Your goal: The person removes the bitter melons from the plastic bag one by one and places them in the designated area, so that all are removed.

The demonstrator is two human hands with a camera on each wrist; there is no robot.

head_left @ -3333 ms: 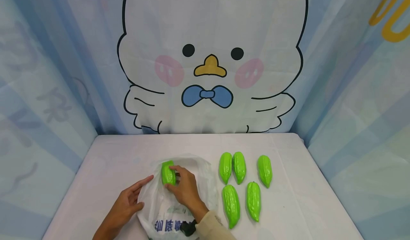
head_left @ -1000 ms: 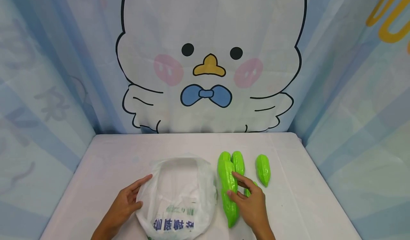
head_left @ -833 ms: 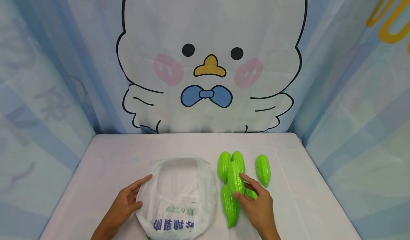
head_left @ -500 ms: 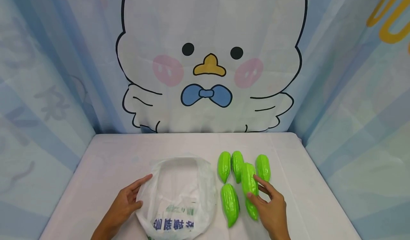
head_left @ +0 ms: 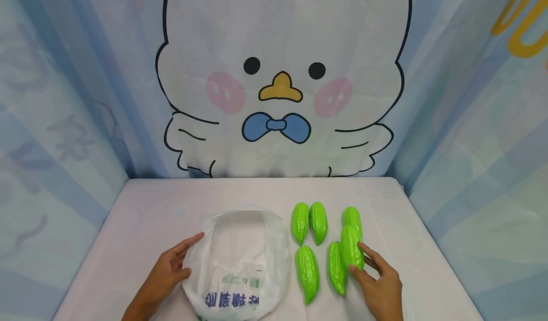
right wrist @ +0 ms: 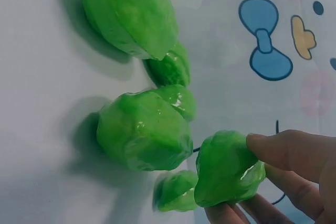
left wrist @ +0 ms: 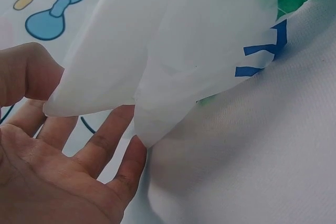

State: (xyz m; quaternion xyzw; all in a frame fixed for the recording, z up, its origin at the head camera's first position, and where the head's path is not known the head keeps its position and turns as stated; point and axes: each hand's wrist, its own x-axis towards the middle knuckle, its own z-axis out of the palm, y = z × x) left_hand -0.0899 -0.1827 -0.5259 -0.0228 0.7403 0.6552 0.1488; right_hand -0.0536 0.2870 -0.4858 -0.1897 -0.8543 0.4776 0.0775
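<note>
My left hand is at the left edge of a white plastic bag, which lies with its mouth spread. In the left wrist view the thumb and fingers pinch the bag's rim. My right hand pinches a glossy green bitter melon between thumb and fingertips. It looks raised off the table in the right wrist view, where this melon hangs apart from the surface. In the head view it partly covers a melon behind it and overlaps another melon to its left.
Two bitter melons lie side by side at the back, right of the bag. One more melon rests in front of them. A white cloth covers the table; a printed curtain stands behind.
Earlier the right hand gripped a bitter melon at the bag's mouth. That hand has carried a melon rightward, past the others, to the right side. The left hand has stayed at the bag.
</note>
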